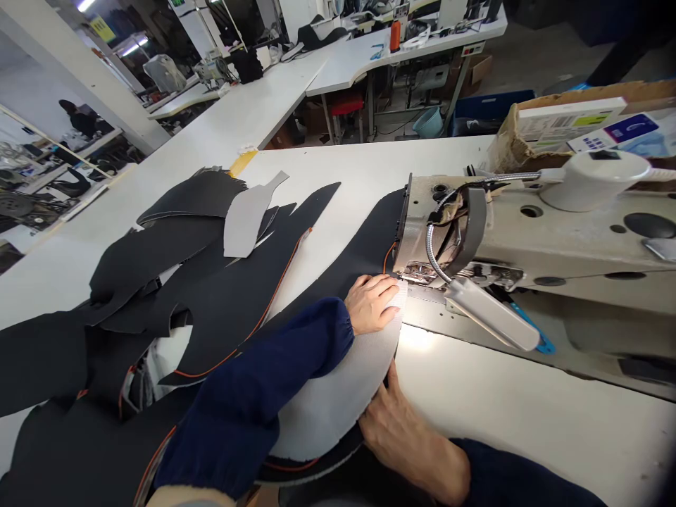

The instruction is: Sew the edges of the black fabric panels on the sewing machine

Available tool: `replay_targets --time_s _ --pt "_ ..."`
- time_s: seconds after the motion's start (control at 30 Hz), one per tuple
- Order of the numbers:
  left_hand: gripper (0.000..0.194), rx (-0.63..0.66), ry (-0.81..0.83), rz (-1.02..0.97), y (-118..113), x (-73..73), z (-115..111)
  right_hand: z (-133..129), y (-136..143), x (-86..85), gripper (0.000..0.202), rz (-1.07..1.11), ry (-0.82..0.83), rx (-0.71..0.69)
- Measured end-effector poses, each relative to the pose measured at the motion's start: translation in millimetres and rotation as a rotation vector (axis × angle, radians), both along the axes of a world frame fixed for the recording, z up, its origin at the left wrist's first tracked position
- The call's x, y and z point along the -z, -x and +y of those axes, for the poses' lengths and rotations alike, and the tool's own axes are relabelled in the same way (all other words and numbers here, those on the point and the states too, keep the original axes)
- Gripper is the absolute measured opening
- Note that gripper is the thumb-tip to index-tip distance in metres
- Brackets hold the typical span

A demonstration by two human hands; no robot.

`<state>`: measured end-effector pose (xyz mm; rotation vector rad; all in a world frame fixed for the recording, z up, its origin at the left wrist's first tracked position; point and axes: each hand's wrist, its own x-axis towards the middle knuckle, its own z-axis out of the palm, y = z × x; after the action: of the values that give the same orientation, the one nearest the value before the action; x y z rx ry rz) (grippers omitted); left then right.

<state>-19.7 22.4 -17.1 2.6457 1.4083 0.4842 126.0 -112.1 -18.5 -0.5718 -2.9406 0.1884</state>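
Observation:
My left hand (372,304) lies on a pale grey fabric panel (330,408), close to the needle area of a sewing machine (459,232). Its fingers are stretched out and press the panel down. Lower down, my right hand (409,436) grips the panel's curved right edge, with some fingertips hidden beneath it. Under the grey panel is a black piece with orange piping (293,465). The far end of a black panel (364,239) reaches past the machine head. A lamp (493,313) lights the stitching spot.
Black cut pieces (158,246) with orange edging spread over the white table (448,151) on the left, a small grey piece (248,215) among them. A cardboard box (501,144) stands behind the machine. Blue-handled snips (539,341) lie under the lamp.

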Motion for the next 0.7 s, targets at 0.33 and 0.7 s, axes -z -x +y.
replay_targets --time_s 0.33,0.7 --pt "0.040 -0.034 0.029 0.096 -7 -8.7 -1 4 -12 2.3 0.029 0.043 -0.067 -0.050" --pt "0.059 -0.212 0.401 0.345 -45 -54.6 -67 -45 1 31.1 0.041 0.083 -0.260 0.094"
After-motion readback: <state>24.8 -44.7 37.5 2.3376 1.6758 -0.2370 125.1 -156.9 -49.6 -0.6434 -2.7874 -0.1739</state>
